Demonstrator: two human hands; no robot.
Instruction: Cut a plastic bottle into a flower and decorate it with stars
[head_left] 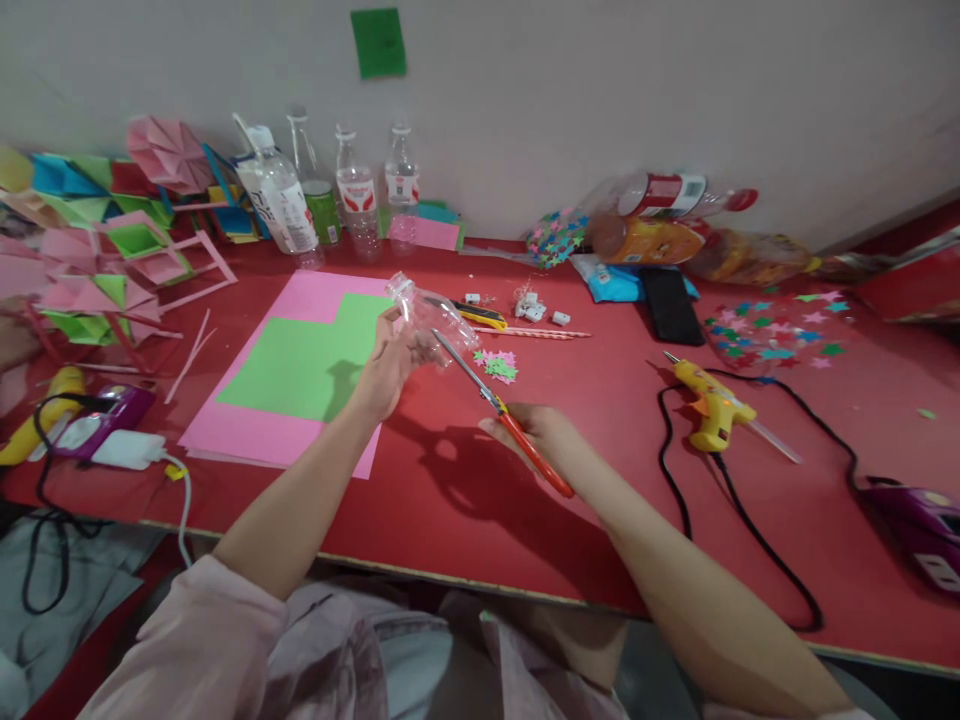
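My left hand [390, 368] is closed round a clear plastic bottle [442, 318] without a label, its neck pointing up and left. In my right hand [541, 440] is a pair of scissors [517, 440] with red-orange handles, the blades reaching up to the bottle's cut-looking lower end. Whether the blades touch the plastic I cannot tell. Small pink and green paper stars [498, 366] lie on the table just beyond the scissors. A yellow utility knife [481, 315] rests behind the bottle.
Pink sheets [300, 455] and green paper [289, 365] lie left on the red table [450, 530]. A yellow glue gun [712, 405] with a black cord lies right, near a phone [671, 305]. Several bottles [360, 200] stand along the wall; paper crafts [135, 240] crowd the left.
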